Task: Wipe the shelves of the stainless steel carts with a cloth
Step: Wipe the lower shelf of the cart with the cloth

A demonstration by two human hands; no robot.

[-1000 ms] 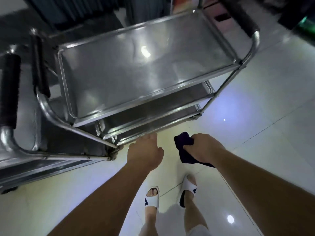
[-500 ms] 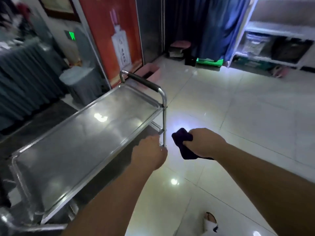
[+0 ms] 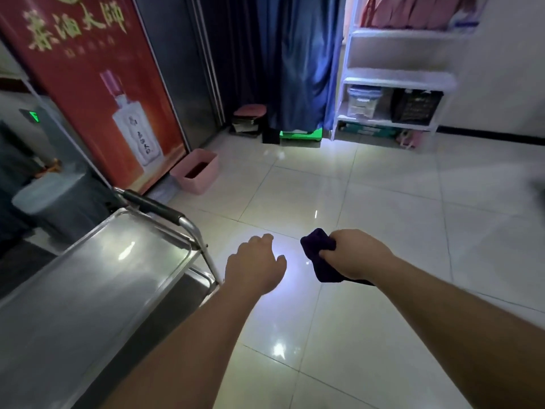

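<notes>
A stainless steel cart [image 3: 88, 278] fills the lower left, its shiny top shelf bare and a black-gripped handle [image 3: 153, 206] at its far end. A lower shelf edge shows beneath near my left wrist. My left hand [image 3: 255, 265] hovers just right of the cart's corner post, fingers loosely curled, holding nothing and touching nothing. My right hand [image 3: 355, 253] grips a dark purple cloth [image 3: 320, 255] over the floor, well to the right of the cart.
A pink bin [image 3: 196, 171] stands by a red poster panel [image 3: 88, 93] beyond the cart. Blue curtains [image 3: 295, 60] and a white shelving unit [image 3: 392, 84] with boxes line the far wall. Glossy floor tiles [image 3: 368, 202] spread to the right.
My view has swung up and to the right, so the cart has slid to the lower left. My left hand has come off the cart's corner post. The cloth stays in my right hand.
</notes>
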